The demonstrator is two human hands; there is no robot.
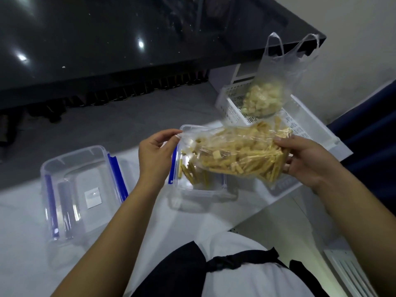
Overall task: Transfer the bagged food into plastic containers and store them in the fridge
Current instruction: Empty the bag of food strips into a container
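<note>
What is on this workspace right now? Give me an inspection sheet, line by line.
Surface: white table, bare at the near left.
Job's things: clear bag of yellow sticks tipped over open container; some sticks already inside. Second container with blue clips, no food in it. Bag of pale chunks sits in white perforated tray.
Clutter: nothing seen.
Grippers: left hand pinches the bag's mouth; right hand grips its bottom end.
Cables: nothing seen.
Surroundings: dark glossy countertop, grey floor, pale wall.
</note>
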